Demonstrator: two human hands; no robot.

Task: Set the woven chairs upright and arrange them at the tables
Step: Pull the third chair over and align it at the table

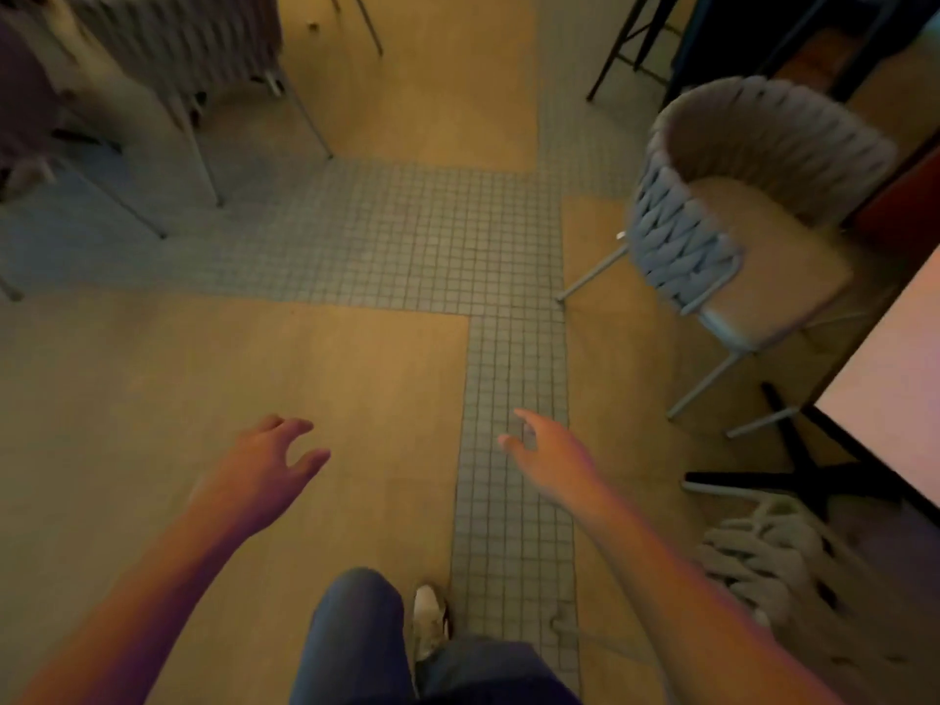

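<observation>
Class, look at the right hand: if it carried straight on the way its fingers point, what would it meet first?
Probably nothing but floor: the right hand points up-left along the grey tiled strip, well left of the upright woven chair. Depth is unclear.

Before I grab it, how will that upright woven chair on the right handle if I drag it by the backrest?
The woven chair probably lifts easily: its metal legs look thin and its back is rope weave. Pulled from the top of the backrest, it may tip rather than slide. The weave should give a sure grip, though it may flex slightly.
</observation>
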